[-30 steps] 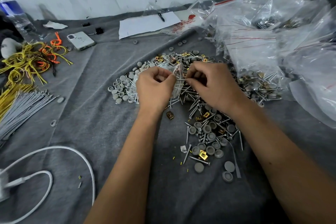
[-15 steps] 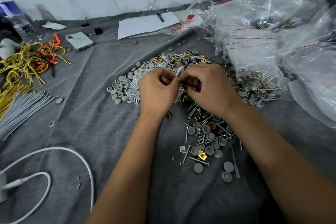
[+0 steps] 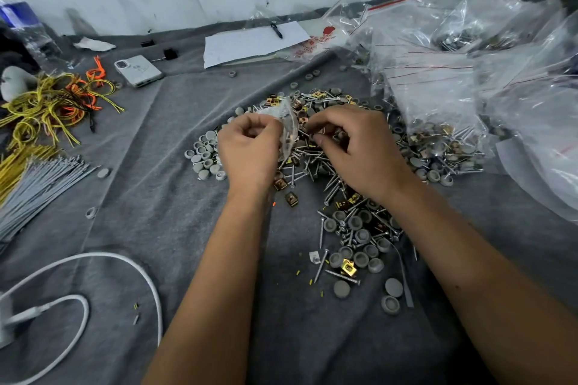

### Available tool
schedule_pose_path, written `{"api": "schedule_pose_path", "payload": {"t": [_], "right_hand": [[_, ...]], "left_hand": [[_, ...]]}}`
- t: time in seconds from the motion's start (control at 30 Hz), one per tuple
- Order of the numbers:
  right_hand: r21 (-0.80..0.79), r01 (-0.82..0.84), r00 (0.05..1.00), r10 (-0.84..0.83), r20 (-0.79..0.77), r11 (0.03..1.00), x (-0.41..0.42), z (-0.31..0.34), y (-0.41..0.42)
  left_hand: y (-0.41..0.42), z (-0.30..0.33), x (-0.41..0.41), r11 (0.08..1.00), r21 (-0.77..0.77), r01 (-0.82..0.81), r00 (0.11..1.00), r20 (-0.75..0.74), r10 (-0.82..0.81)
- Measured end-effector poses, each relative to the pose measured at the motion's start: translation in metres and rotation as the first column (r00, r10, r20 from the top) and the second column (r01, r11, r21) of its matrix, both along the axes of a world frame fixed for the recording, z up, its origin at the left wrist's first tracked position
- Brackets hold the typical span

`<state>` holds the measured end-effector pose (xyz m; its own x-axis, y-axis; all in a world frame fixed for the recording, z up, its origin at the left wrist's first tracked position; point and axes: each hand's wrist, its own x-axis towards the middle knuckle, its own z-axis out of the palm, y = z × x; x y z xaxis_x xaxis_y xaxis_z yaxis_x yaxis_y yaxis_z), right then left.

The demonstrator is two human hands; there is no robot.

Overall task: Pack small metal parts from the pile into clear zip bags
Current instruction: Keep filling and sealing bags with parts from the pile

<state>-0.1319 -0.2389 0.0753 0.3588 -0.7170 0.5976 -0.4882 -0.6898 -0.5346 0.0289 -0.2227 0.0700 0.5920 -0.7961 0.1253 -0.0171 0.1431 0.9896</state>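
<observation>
Two hands are up over the pile of small metal parts (image 3: 316,162) on the grey cloth (image 3: 162,203). My left hand (image 3: 248,151) has its fingers curled round one small clear zip bag (image 3: 287,122), which stands up between the two hands, just above the screws. My right hand (image 3: 359,150) is curled too, its fingertips (image 3: 319,137) pinched on something small at the bag's edge; I cannot tell what it is. Screws, brass clips and grey caps lie too thickly to count. One heap of filled bags (image 3: 453,97) sits to the right, touching the pile. Off to the left I see one phone (image 3: 139,70), one bundle of grey ties (image 3: 40,184), a tangle of yellow and orange ties (image 3: 53,103) and one white cable (image 3: 93,262). One sheet of paper (image 3: 250,42) lies at the back with one pen (image 3: 276,30) on it.
</observation>
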Motion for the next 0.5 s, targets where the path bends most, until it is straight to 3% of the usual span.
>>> {"api": "schedule_pose_path", "payload": {"t": [0.1, 0.27, 0.5], "right_hand": [[0.023, -0.062, 0.988, 0.064, -0.142, 0.998, -0.001, -0.004, -0.002], [0.091, -0.197, 0.874, 0.217, -0.435, 0.976, 0.007, -0.009, 0.003], [0.093, -0.159, 0.859, 0.185, -0.477, 0.983, 0.010, -0.009, 0.005]], "left_hand": [[0.000, 0.001, 0.002, 0.998, -0.008, -0.069, 0.998, -0.009, 0.069], [0.000, 0.000, 0.003, 0.996, 0.000, -0.084, 0.996, 0.018, 0.084], [-0.001, -0.001, 0.002, 0.997, 0.009, -0.072, 0.997, -0.017, 0.072]]}}
